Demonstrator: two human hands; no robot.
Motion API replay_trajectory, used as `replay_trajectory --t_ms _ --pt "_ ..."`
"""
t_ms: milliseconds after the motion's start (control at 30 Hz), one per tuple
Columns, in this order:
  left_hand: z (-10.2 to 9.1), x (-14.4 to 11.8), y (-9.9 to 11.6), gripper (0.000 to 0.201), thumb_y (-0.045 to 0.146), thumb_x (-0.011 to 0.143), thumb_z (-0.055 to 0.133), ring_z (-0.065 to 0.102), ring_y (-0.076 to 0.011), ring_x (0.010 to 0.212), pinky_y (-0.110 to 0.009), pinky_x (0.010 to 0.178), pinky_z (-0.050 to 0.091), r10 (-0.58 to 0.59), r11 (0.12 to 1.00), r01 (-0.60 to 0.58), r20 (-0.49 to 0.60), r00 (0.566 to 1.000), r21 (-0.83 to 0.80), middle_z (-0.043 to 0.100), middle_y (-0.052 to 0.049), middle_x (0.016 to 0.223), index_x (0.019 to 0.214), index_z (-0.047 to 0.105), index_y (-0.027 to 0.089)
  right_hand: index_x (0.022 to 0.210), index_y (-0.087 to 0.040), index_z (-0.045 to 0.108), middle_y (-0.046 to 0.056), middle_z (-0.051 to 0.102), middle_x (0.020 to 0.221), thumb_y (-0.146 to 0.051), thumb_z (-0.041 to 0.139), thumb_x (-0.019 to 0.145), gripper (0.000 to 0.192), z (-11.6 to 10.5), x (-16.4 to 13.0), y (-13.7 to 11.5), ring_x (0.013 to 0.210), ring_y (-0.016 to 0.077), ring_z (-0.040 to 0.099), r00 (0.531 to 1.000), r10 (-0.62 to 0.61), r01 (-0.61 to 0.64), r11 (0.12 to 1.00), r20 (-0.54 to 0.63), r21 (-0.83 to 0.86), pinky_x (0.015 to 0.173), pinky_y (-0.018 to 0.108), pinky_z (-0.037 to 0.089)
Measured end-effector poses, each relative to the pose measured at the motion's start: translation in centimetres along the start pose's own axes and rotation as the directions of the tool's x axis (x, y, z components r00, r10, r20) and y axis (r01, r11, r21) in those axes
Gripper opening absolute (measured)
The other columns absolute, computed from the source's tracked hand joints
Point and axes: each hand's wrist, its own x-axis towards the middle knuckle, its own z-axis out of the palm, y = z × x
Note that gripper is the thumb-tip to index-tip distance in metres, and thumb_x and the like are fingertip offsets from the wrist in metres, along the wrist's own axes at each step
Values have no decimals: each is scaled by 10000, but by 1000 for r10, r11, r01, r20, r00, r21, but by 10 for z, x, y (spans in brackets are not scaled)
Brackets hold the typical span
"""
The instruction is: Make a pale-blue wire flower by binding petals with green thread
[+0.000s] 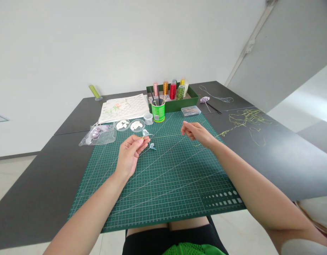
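My left hand [131,150] is closed in a pinch on the thin stem of small pale blue flowers. One flower [145,132] shows above the fingertips, and a second blue flower [152,146] hangs just to their right. Level with it, over the right half of the green cutting mat [163,184], my right hand [195,132] is closed with fingers curled. A fine yellow-green thread [170,135] stretches between the two hands. Its loose part trails past my right wrist to a tangled heap [248,117] on the dark table.
Behind the mat stand a green can of tools [158,112] and a green box [183,103] with several thread spools. Two dishes of white pieces [122,125], a plastic bag [98,135] and paper sheets [123,108] lie left. A clear case [190,111] and a purple flower [205,100] lie right.
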Motion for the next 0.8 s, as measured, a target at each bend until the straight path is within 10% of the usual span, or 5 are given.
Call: replay_trajectory --t_ms 167,267,367,533,800 --pt "0 0 0 200 280 748 817 754 -179 973 -261 902 590 -4 1000 4 -3 1000 17 792 -37 950 735 648 174 811 -144 744 98 633 662 -467 358 1016 543 -33 1 8 673 215 596 891 -23 -307 705 -453 -640 719 359 451" --pt "1 -1 0 209 289 753 812 753 -183 983 -275 923 585 -20 999 20 10 1000 32 792 -44 959 727 640 173 1226 -155 690 194 711 1157 -381 355 1030 449 -34 -4 7 1087 346 638 856 -232 -297 510 -462 -807 1012 574 380" --pt "1 -2 -1 213 303 761 803 749 -193 1006 -295 946 580 -37 998 35 27 999 52 791 -50 973 732 637 173 1440 -202 535 164 561 1461 -357 350 1041 466 -16 -7 2 1352 349 499 850 -394 -93 541 -349 -836 1159 666 184" --pt "2 -3 -1 233 319 756 811 745 -204 1020 -313 959 579 -61 996 58 43 997 65 788 -50 961 732 633 172 1365 -241 605 87 646 1387 -338 329 1057 424 40 -19 -13 1340 256 556 920 -392 331 795 -13 -508 1234 603 169" --pt "3 -5 -2 218 326 775 801 745 -189 978 -314 948 578 -88 993 79 108 990 85 778 -37 890 723 656 171 1407 -224 478 63 730 1008 -421 539 976 477 97 -43 -17 924 177 704 933 -298 260 946 201 195 789 322 567"
